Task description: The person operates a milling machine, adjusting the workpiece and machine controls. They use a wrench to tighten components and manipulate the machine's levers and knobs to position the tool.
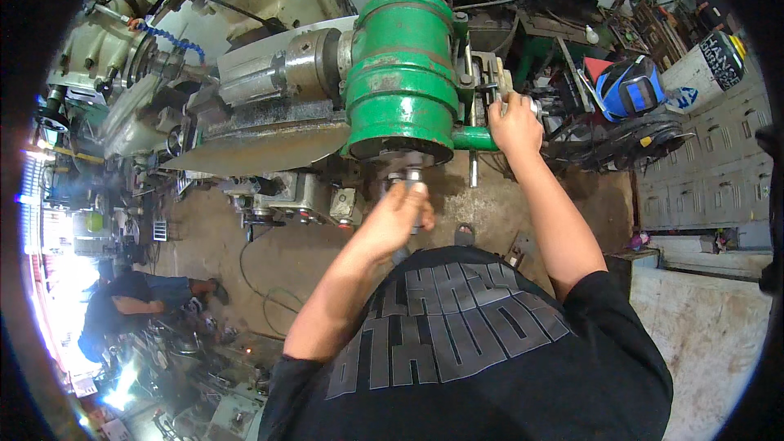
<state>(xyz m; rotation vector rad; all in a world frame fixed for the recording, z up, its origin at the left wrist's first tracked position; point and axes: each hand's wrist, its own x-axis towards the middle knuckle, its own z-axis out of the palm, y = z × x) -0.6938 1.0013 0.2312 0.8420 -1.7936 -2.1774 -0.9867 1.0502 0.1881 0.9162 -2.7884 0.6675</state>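
A large green ribbed metal cylinder (400, 73) sits on a machine, right of a steel chuck (310, 64). My left hand (396, 220) is closed round a grey metal shaft (415, 173) that comes out at the cylinder's near end; my fingers cover most of it. My right hand (516, 124) is curled over a part at the machine's right side, just above the end of a short green pipe (474, 139). What lies under those fingers is hidden. A thin steel rod (474, 170) points down between the cylinder and my right hand.
A rusty sheet-metal tray (261, 153) juts out at the left. Grey metal lockers (710, 167) line the right side. A blue and black welding helmet (630, 90) lies near a white gas cylinder (704, 69). Another person (131, 306) bends near a bright light at lower left.
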